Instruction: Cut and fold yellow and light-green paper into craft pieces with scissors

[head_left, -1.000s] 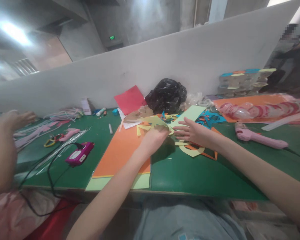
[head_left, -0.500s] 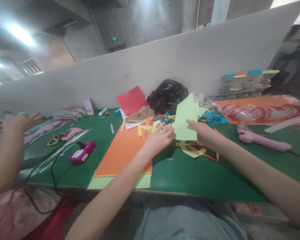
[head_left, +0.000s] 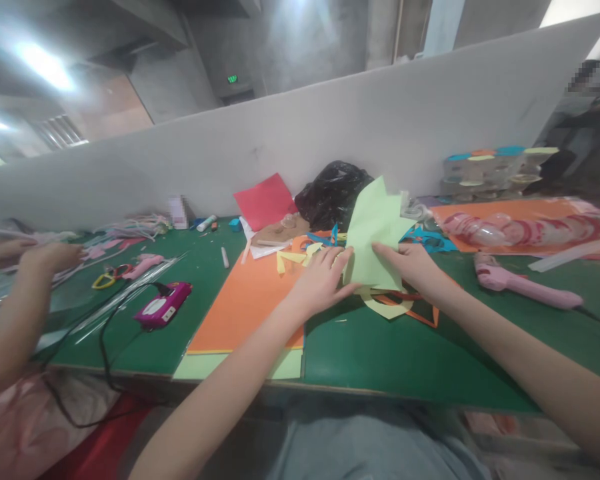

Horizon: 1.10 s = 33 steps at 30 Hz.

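Observation:
A pale green sheet of paper [head_left: 373, 233] with a cut, stepped upper edge stands raised between my hands. My right hand [head_left: 420, 270] is closed on its right side, thumb lying across the front and the other fingers partly hidden behind. At the lower left edge, my left hand [head_left: 320, 280] grips the same paper between thumb and fingers. Under the sheet lie a pale yellow-green paper cutout [head_left: 387, 307] with a curved opening and an orange cut-out paper frame [head_left: 427, 312]. Blue paper scraps [head_left: 433, 239] are just behind my right hand.
Orange sheets [head_left: 245, 300] lie left of my hands, near yellow scraps [head_left: 287, 259]. A black plastic bag [head_left: 333, 190] and red paper [head_left: 265, 200] sit behind. A pink glue gun [head_left: 527, 283] rests at right, a magenta device [head_left: 165, 305] with black cable at left. A co-worker's hands [head_left: 45, 257] work far left.
My left hand has opened its thumb out and taken the lower left edge of the green paper. The paper has tilted and shifted slightly. The co-worker's hands have moved a little.

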Tool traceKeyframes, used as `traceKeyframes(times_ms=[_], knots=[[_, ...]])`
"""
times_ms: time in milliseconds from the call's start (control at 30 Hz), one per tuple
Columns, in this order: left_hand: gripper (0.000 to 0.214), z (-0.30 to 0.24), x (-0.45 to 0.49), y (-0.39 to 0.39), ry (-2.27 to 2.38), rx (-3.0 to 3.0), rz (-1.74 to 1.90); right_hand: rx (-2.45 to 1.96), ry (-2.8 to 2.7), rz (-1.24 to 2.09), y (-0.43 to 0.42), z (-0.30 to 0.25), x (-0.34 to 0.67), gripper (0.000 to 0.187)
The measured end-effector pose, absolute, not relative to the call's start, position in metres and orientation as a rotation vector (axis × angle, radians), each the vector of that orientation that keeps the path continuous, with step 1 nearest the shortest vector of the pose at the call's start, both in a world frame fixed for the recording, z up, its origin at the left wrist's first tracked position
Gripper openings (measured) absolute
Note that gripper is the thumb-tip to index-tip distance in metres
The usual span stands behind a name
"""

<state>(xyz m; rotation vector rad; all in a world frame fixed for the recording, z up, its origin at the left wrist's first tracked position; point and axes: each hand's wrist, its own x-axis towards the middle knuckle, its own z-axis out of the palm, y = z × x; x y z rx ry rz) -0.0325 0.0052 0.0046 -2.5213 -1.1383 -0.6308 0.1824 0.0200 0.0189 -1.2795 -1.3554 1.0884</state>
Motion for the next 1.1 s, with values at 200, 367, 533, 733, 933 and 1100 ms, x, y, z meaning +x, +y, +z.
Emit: traceKeyframes(times_ms=[200, 367, 533, 733, 933, 1100], knots=[[0.079, 0.0, -0.021, 0.0, -1.208, -2.445, -0.585, -1.374, -1.495, 0.919, 0.015, 0.022, 0.177, 0.066], [0.065, -0.001, -0.02, 0.004, -1.236, -2.36, -0.547, -1.408, -1.588, 0.756, 0.019, 0.018, 0.181, 0.071], [0.061, 0.003, -0.026, 0.009, -1.244, -2.293, -0.428, -1.326, -1.666, 0.659, 0.022, 0.015, 0.185, 0.071], [0.061, 0.008, -0.03, 0.009, -1.367, -2.396, -0.311, -1.299, -1.751, 0.621, 0.02, 0.021, 0.192, 0.073], [0.053, 0.008, -0.033, 0.007, -1.896, -2.485, -0.686, -1.347, -1.826, 0.581, 0.019, 0.022, 0.196, 0.075], [0.036, 0.004, -0.036, 0.014, -1.97, -2.521, -1.425, -1.359, -1.952, 0.518, 0.019, 0.02, 0.194, 0.079]])
